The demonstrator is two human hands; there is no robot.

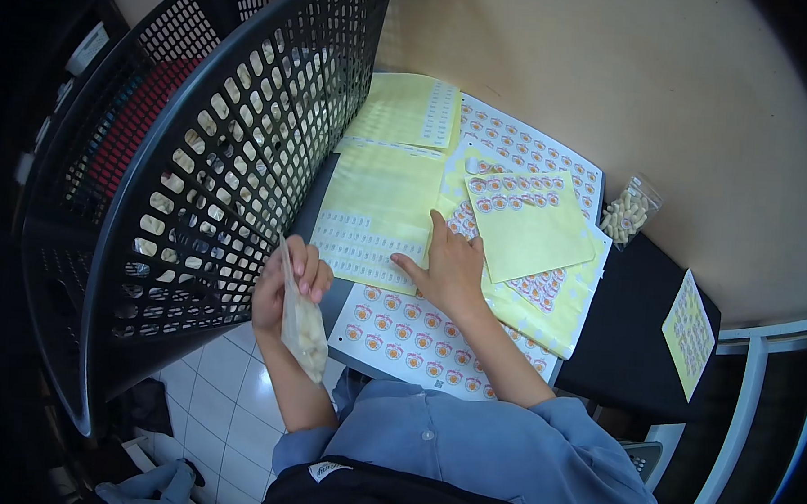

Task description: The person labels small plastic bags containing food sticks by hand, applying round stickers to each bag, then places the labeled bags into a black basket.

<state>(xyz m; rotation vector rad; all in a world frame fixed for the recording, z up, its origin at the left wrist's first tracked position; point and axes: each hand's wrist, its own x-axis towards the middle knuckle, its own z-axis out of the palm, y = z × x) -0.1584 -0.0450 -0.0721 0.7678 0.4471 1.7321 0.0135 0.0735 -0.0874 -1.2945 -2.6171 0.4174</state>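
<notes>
My left hand (291, 281) is closed on the upper part of a clear plastic bag (306, 334) of pale, stick-like pieces, which hangs down beside the table's left edge. Over the label sheets is my right hand (451, 265), with thumb and index finger stretched apart. Its thumb lies near the small printed labels on a yellow backing sheet (379, 188). Just right of the fingers is another yellow sheet (535, 226) with two rows of round stickers. Beneath my right wrist, a white sheet of round logo stickers (400, 327) spreads along the near edge.
A tall black perforated basket (121, 213) holding bags stands close on the left. Another filled clear bag (630, 212) rests by the wall at the right. A yellow sticker sheet (690, 335) lies on the black surface's right end. A person's legs (154, 489) show at the lower left.
</notes>
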